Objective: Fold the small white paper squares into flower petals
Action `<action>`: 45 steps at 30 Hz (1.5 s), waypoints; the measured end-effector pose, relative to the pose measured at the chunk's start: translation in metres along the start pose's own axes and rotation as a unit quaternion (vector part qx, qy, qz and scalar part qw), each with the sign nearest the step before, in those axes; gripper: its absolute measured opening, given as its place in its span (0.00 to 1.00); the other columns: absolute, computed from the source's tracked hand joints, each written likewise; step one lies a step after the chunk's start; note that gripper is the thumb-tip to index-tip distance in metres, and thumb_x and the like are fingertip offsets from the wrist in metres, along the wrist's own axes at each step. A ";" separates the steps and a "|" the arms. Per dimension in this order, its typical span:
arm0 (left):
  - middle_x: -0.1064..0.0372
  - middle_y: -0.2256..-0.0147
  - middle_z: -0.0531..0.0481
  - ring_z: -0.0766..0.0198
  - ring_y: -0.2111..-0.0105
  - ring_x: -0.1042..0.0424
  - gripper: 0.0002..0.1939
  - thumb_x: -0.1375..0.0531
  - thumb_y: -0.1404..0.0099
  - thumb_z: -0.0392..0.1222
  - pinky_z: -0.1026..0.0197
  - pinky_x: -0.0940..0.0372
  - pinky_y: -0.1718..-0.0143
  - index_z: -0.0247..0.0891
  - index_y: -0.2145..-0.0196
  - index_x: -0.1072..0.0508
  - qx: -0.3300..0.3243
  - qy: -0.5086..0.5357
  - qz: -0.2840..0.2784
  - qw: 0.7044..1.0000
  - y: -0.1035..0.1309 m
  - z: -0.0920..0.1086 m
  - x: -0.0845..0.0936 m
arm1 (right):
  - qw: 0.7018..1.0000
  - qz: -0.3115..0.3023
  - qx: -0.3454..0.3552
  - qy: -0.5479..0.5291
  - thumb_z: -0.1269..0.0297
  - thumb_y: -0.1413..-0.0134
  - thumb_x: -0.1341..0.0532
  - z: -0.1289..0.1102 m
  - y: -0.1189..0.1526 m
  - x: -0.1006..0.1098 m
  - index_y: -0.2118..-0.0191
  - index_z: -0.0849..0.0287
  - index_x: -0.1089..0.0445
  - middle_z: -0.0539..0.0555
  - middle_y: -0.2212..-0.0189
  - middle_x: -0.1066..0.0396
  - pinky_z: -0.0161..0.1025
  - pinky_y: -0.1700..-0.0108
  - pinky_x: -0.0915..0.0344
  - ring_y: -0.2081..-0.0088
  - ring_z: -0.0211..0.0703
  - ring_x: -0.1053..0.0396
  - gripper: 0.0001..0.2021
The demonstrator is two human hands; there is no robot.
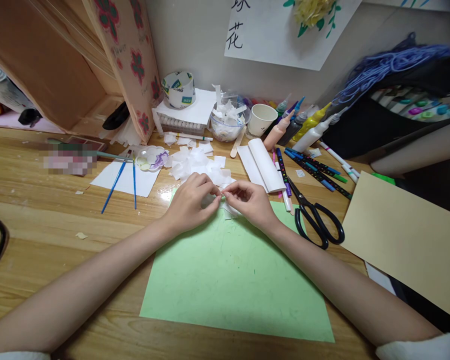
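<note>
The left hand [193, 202] and right hand [252, 201] come together at the fingertips, each thumb and finger in a narrow pinch; I cannot tell what, if anything, they hold. White paper scraps [230, 213] lie just below the fingertips, over the green sheet [228, 280]. Beyond the left hand spreads a paper pile [195, 162], with 2 brushes [116, 182] farther left; scissors [304, 200] lie right of the right hand
</note>
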State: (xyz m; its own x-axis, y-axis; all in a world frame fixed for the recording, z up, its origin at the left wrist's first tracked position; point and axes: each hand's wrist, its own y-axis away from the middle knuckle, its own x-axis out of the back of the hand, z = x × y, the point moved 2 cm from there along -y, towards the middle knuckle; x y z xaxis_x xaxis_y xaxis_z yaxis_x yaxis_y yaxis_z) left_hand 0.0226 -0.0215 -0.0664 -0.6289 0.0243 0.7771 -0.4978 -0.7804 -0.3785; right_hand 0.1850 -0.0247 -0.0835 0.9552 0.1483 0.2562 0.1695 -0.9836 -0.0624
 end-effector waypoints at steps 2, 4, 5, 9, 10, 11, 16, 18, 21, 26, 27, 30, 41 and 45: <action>0.35 0.67 0.49 0.61 0.64 0.38 0.05 0.44 0.38 0.39 0.58 0.41 0.64 0.37 0.68 0.30 0.001 0.000 -0.003 1.000 0.000 0.000 0.000 | 1.000 0.001 0.001 0.002 0.65 0.52 0.38 -0.001 0.000 0.000 0.69 0.63 0.28 0.52 0.76 0.31 0.35 0.73 0.44 0.74 0.36 0.39 0.07; 0.35 0.67 0.49 0.61 0.64 0.38 0.05 0.44 0.38 0.39 0.59 0.41 0.64 0.37 0.68 0.30 0.002 -0.001 -0.004 1.000 0.000 0.000 0.000 | 1.000 0.003 0.000 0.006 0.65 0.53 0.37 -0.002 0.000 0.001 0.69 0.64 0.28 0.52 0.76 0.31 0.34 0.73 0.44 0.75 0.35 0.40 0.07; 0.35 0.67 0.49 0.61 0.64 0.38 0.05 0.44 0.38 0.39 0.59 0.41 0.64 0.37 0.68 0.30 0.002 -0.002 -0.005 1.000 0.000 0.001 0.000 | 1.000 0.003 -0.001 0.008 0.65 0.53 0.37 -0.002 0.001 0.001 0.70 0.64 0.28 0.51 0.76 0.32 0.34 0.73 0.44 0.75 0.35 0.40 0.07; 0.35 0.67 0.49 0.61 0.64 0.38 0.05 0.45 0.38 0.39 0.59 0.41 0.64 0.37 0.68 0.30 0.005 -0.003 -0.006 1.000 0.000 0.001 0.000 | 1.000 0.003 -0.002 0.013 0.65 0.54 0.37 -0.004 0.000 0.000 0.70 0.63 0.28 0.51 0.76 0.32 0.34 0.73 0.44 0.75 0.35 0.40 0.07; 0.35 0.67 0.49 0.61 0.64 0.38 0.05 0.45 0.38 0.39 0.59 0.41 0.64 0.37 0.68 0.30 0.005 -0.003 -0.006 1.000 0.000 0.001 0.000 | 1.000 0.003 -0.003 0.012 0.65 0.54 0.37 -0.004 0.000 0.000 0.70 0.63 0.28 0.51 0.76 0.32 0.34 0.74 0.44 0.75 0.35 0.40 0.07; 0.35 0.67 0.49 0.61 0.64 0.38 0.05 0.44 0.38 0.39 0.59 0.41 0.64 0.37 0.68 0.30 0.004 -0.003 -0.007 1.000 0.000 0.001 0.001 | 1.000 0.004 -0.004 0.011 0.65 0.54 0.37 -0.003 0.000 0.000 0.70 0.63 0.28 0.51 0.77 0.32 0.34 0.74 0.44 0.75 0.34 0.41 0.07; 0.35 0.67 0.49 0.61 0.64 0.38 0.05 0.45 0.38 0.39 0.58 0.41 0.64 0.37 0.68 0.30 0.002 -0.003 -0.007 1.000 0.000 0.001 0.000 | 1.000 0.002 -0.004 0.012 0.65 0.53 0.37 -0.002 0.000 0.000 0.70 0.63 0.28 0.51 0.76 0.32 0.34 0.73 0.44 0.75 0.35 0.40 0.06; 0.35 0.67 0.49 0.61 0.65 0.38 0.05 0.45 0.38 0.39 0.58 0.41 0.64 0.37 0.68 0.30 -0.001 -0.004 -0.003 1.000 0.000 0.001 0.000 | 1.000 0.002 -0.002 0.012 0.65 0.53 0.37 -0.002 0.000 0.000 0.70 0.63 0.28 0.51 0.76 0.32 0.34 0.73 0.44 0.75 0.35 0.40 0.06; 0.35 0.68 0.49 0.61 0.65 0.38 0.05 0.45 0.38 0.40 0.59 0.41 0.64 0.37 0.68 0.30 -0.005 -0.005 -0.004 1.000 0.000 0.001 0.000 | 1.000 0.007 -0.003 0.009 0.64 0.53 0.37 -0.002 0.000 0.000 0.70 0.62 0.28 0.50 0.77 0.33 0.34 0.73 0.44 0.75 0.35 0.40 0.06; 0.34 0.68 0.48 0.61 0.64 0.37 0.06 0.45 0.37 0.40 0.58 0.40 0.64 0.37 0.68 0.30 0.010 -0.002 0.003 1.000 0.000 0.000 0.000 | 1.000 0.017 0.000 0.003 0.63 0.54 0.36 -0.002 0.000 0.000 0.71 0.62 0.28 0.50 0.77 0.33 0.34 0.73 0.43 0.75 0.35 0.40 0.07; 0.34 0.67 0.48 0.61 0.64 0.37 0.06 0.45 0.37 0.40 0.58 0.40 0.63 0.37 0.68 0.30 0.019 -0.002 0.008 1.000 0.000 -0.001 0.001 | 1.000 0.019 0.001 0.002 0.62 0.54 0.36 -0.002 0.000 0.000 0.71 0.62 0.28 0.50 0.77 0.33 0.34 0.73 0.43 0.75 0.35 0.40 0.07; 0.34 0.67 0.48 0.61 0.64 0.36 0.06 0.44 0.37 0.41 0.58 0.40 0.63 0.37 0.67 0.29 0.043 -0.002 0.021 0.999 0.000 -0.003 0.001 | 1.000 0.015 0.009 -0.002 0.63 0.53 0.37 -0.002 0.001 0.001 0.70 0.62 0.29 0.51 0.76 0.33 0.35 0.73 0.43 0.74 0.36 0.39 0.07; 0.34 0.68 0.49 0.63 0.64 0.36 0.06 0.44 0.37 0.40 0.60 0.39 0.63 0.37 0.68 0.29 0.013 0.013 0.047 0.999 0.000 -0.003 0.002 | 1.000 -0.014 0.016 -0.007 0.62 0.50 0.38 -0.003 0.001 0.000 0.69 0.61 0.29 0.53 0.72 0.29 0.35 0.70 0.40 0.72 0.37 0.36 0.07; 0.34 0.69 0.49 0.63 0.65 0.36 0.06 0.43 0.38 0.40 0.60 0.39 0.64 0.37 0.68 0.28 0.010 0.013 0.053 0.998 0.000 -0.003 0.002 | 1.000 -0.012 0.011 -0.015 0.62 0.51 0.38 -0.002 0.000 0.001 0.70 0.60 0.29 0.52 0.73 0.29 0.36 0.70 0.40 0.72 0.37 0.36 0.07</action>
State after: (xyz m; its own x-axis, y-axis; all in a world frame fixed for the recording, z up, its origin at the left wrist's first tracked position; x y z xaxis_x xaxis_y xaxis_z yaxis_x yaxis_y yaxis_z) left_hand 0.0201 -0.0196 -0.0660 -0.6934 -0.0429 0.7193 -0.4157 -0.7916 -0.4479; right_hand 0.1852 -0.0250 -0.0819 0.9578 0.1749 0.2282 0.1969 -0.9774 -0.0772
